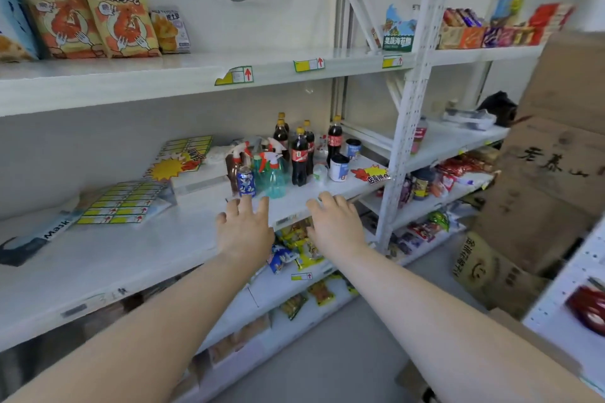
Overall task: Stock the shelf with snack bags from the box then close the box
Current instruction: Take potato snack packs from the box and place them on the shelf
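left grip (244,232): the person's left hand, fingers spread and straight, holding nothing, over the front edge of the middle shelf (131,255).
right grip (334,226): likewise spread and empty, just beside the left one at the same front edge; whether either touched the board could not be told.
why held so: both palms faced down with nothing in them, so this looked like a reach between bags rather than a placing.
snack bags on top shelf (163,72): two orange shrimp bags (62,16) stood leaning back at the left end, faces out for reading, a smaller pale bag (170,29) beside them.
snack bags below: yellow and blue packets (298,239) lay on the lower shelf under the hands, partly hidden.
middle shelf contents: cola bottles (299,157), spray bottles (273,173) and two cups (339,167) were crowded toward the right end; label sheets (124,203) and a mask packet (39,232) lay flat toward the left, the front middle bare.
boxes: stacked cardboard boxes (556,157) stood well apart at the right, off the shelving; their contents, and which one fed the shelf, could not be seen.
task state: judged unfinished, no box seen closed.
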